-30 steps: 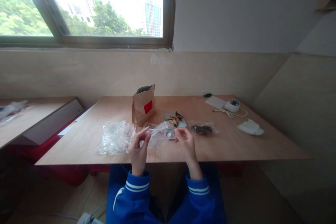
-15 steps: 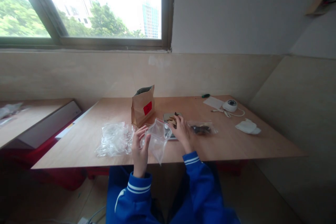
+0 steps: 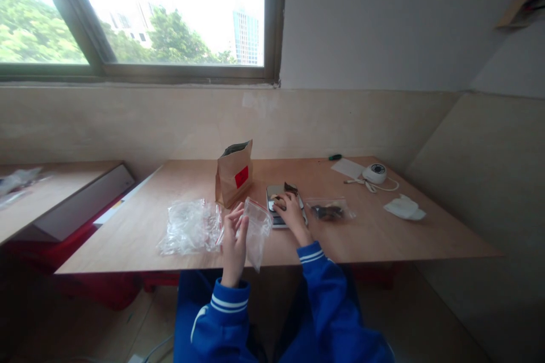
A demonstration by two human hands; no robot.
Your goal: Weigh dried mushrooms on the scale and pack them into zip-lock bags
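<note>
The small clear bag point(image 3: 258, 229) is now held by the left hand point(image 3: 235, 236) alone, its red-edged mouth pinched at the top between thumb and fingertips, the rest of the film hanging down over the near edge of the bench point(image 3: 383, 232); a second ago both hands were pulling at that mouth, and since then the right hand point(image 3: 290, 210) has been let go of it and carried forward onto the small scale point(image 3: 283, 208), just beyond and to the right of the left grip; the right fingers are curled over the dried pieces point(image 3: 286, 194) on the platform, but whether anything is already pinched cannot be told, since the palm hides the fingertips; the change is judged to mean that the bag has been opened and the weighed pieces are being gathered for it; beside the left grip, on its left, a heap of empty clear bags point(image 3: 189, 227) lies; behind it the brown paper pouch point(image 3: 234, 173) stands open; to the right of the scale a filled bag point(image 3: 328, 210) lies flat
</note>
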